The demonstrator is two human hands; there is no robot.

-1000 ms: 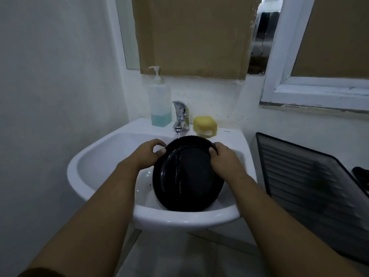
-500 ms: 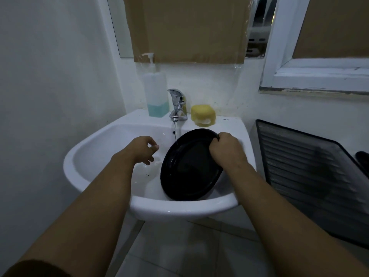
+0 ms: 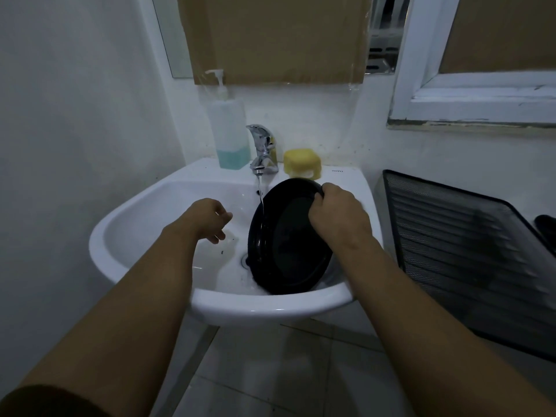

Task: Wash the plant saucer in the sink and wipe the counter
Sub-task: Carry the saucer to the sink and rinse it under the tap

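Sink (image 3: pixel 270 308): smooth, glossy white ceramic. Saucer (image 3: pixel 288 251): smooth, glossy black plastic, wet. Tap (image 3: pixel 263 145): polished chrome metal. Bottle (image 3: pixel 230 127): translucent, frosted plastic. Sponge (image 3: pixel 301 159): matt yellow foam. Cardboard (image 3: pixel 276 37): matt brown. Tray (image 3: pixel 466 251): matt black metal mesh.

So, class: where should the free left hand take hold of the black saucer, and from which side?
The saucer stands tilted on edge in the sink, with the right hand gripping its upper right rim. So probably take the raised rim at its left edge, coming from the left.
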